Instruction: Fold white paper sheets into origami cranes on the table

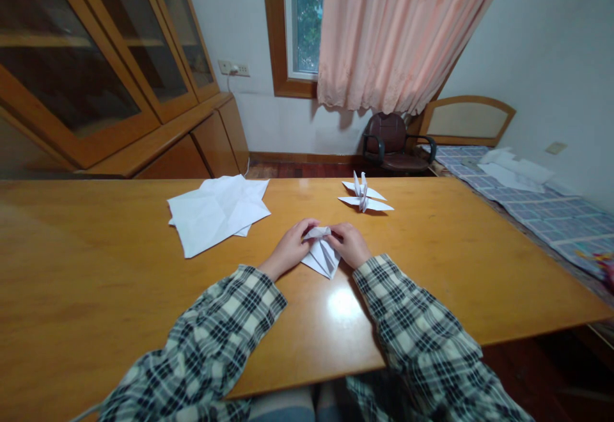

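Note:
Between my hands, low over the wooden table (297, 345), is a folded white origami paper (322, 257) with one point toward me and its top edge bent over. My left hand (291, 247) grips its left side, fingers curled at the upper edge. On the right side, my right hand (351, 244) pinches the paper near the same bent edge. Parts of both hands' fingertips are hidden behind the folds. Just beyond my right hand stand two white paper cranes (364, 202), close together with wings spread.
Creased white paper sheets (218, 214) lie overlapped at the table's far left. A glass-fronted cabinet (139, 125) stands to the left. Past the far edge is a brown armchair (393, 140). A bed (542, 198) with a checked cover runs along the right, white paper lying on it.

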`<state>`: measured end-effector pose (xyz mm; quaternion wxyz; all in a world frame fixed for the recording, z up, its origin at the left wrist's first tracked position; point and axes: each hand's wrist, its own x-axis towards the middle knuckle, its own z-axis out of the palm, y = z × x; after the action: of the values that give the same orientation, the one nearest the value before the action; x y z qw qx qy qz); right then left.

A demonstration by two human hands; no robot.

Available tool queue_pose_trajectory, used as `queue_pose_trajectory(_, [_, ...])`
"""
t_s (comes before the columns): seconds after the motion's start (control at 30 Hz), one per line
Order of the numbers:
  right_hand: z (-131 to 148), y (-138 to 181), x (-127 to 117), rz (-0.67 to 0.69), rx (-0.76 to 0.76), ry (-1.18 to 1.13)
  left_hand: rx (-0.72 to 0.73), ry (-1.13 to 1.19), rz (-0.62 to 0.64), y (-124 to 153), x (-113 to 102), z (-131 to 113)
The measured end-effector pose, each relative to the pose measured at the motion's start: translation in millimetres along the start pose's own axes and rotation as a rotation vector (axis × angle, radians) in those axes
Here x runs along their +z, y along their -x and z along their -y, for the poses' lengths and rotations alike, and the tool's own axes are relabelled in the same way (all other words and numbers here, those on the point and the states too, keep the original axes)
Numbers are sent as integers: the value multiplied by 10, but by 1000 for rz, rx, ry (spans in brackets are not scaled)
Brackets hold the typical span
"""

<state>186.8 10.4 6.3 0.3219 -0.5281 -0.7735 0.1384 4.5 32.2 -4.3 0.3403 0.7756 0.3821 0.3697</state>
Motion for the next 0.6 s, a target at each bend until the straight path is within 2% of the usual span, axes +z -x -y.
queue_pose_trajectory(0.43, [7, 5, 41, -72, 139, -31, 19, -17, 12, 8, -16, -16])
queue_pose_trajectory(0.6, [-2, 7, -22, 13, 104, -143, 11, -14, -28, 7, -4, 26])
